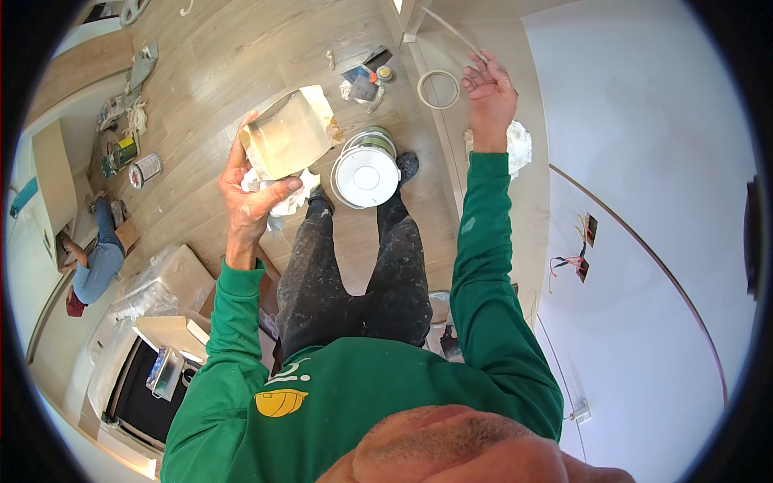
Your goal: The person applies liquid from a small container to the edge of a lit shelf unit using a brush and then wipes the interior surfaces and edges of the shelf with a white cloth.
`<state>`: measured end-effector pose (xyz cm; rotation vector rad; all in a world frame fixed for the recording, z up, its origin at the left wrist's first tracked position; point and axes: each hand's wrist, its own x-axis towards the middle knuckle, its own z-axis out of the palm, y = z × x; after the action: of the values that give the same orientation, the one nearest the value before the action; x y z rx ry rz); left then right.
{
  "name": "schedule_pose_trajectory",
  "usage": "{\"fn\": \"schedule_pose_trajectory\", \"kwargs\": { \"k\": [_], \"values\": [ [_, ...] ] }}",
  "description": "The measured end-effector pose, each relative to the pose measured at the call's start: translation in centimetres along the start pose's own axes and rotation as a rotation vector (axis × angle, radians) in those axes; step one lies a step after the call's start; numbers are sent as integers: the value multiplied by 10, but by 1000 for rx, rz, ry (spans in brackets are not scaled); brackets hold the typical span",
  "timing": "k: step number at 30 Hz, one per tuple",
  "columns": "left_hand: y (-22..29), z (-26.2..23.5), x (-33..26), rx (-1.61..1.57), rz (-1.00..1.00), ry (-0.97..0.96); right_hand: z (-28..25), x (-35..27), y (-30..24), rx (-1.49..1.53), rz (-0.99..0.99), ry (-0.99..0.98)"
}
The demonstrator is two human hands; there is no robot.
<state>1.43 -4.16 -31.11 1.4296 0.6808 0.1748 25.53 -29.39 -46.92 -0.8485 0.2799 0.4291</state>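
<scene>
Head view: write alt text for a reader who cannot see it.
Seen from above, a person's left hand holds a wide plastering trowel and a white rag, while the right hand holds a tape roll by the wall, above a white-lidded bucket.

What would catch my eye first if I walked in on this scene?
Probably the left hand, raised mid-picture, gripping a wide flat trowel and a crumpled white rag. The right hand reaches up by a tape roll near the wall. Between the person's feet stands a white-lidded bucket on the wooden floor.
</scene>
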Motion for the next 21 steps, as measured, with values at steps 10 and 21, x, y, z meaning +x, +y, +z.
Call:
{"fn": "schedule_pose_trajectory", "kwargs": {
  "k": [10, 21],
  "values": [
    [-4, 0, -2, -23, 4, -13, -25, 22, 24, -239, 79, 110],
    [-6, -1, -1, -14, -5, -9, -13, 4, 12, -127, 41, 27]
  ]
}}
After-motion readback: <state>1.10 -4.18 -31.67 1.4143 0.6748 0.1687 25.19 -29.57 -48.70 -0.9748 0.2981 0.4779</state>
